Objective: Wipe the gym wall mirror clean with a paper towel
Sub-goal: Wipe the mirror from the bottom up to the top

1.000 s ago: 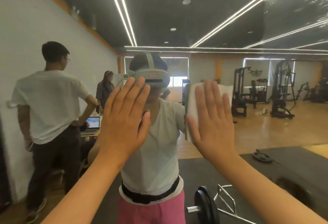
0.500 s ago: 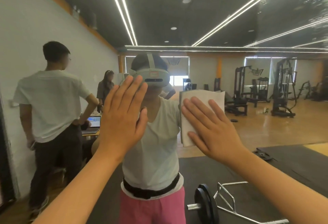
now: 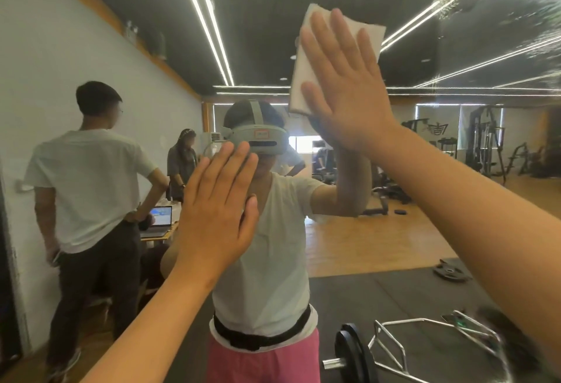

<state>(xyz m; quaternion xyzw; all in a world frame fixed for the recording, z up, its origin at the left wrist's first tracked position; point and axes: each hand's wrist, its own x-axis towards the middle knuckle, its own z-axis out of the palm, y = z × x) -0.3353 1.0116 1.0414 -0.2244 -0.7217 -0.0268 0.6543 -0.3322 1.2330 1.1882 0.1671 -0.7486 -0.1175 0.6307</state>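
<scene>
The wall mirror [image 3: 455,33] fills the view and reflects the gym and me. My right hand [image 3: 343,85] lies flat with straight fingers, pressing a folded white paper towel [image 3: 303,64] against the glass high up, right of centre. Most of the towel is hidden under the palm; its top and left edges show. My left hand [image 3: 218,212] presses flat on the mirror lower down, left of centre, fingers straight and together, holding nothing.
Smears glint on the glass at the upper right [image 3: 516,18]. Reflected: a person in a white shirt [image 3: 85,185] at the left, another person [image 3: 182,164] by a laptop [image 3: 159,218], a barbell with weight plate [image 3: 352,355] on black mats, gym machines [image 3: 482,142] at the far right.
My right hand has slid the paper towel up the mirror, from chest height to above head height. My left hand has stayed flat in about the same place.
</scene>
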